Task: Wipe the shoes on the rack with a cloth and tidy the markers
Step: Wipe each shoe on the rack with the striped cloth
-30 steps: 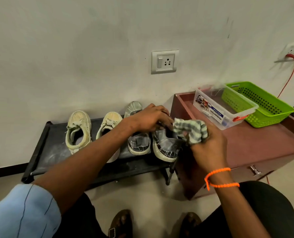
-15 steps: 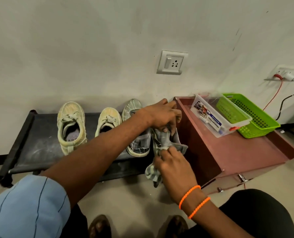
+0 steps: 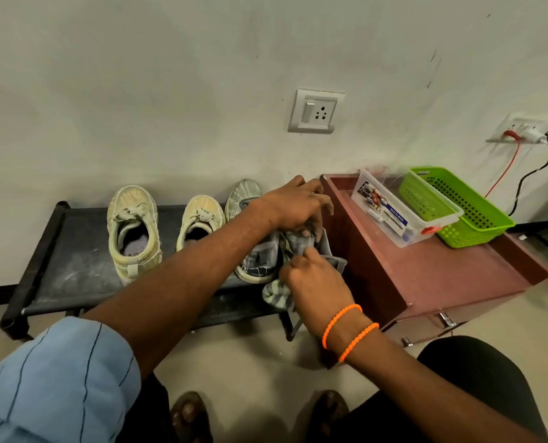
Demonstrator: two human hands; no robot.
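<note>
A low black shoe rack point(image 3: 58, 251) stands against the wall with two cream sneakers point(image 3: 133, 231) on its left and a grey pair point(image 3: 256, 260) on its right. My left hand point(image 3: 298, 206) grips the top of the rightmost grey shoe, which is mostly hidden. My right hand point(image 3: 314, 279) holds a striped grey cloth point(image 3: 277, 294) against the heel of that shoe, and the cloth hangs down over the rack's front edge. A clear plastic box point(image 3: 394, 212) holding small items sits on the brown cabinet.
A brown cabinet point(image 3: 442, 276) stands right of the rack, touching it. A green basket point(image 3: 464, 206) sits on it beside the clear box. Wall sockets and hanging red and black cables are at the right. My sandalled feet are on the floor below.
My right hand has brought the cloth down from the cabinet's corner to the rightmost shoe's heel. My left hand stays on the same shoe. The camera has shifted slightly.
</note>
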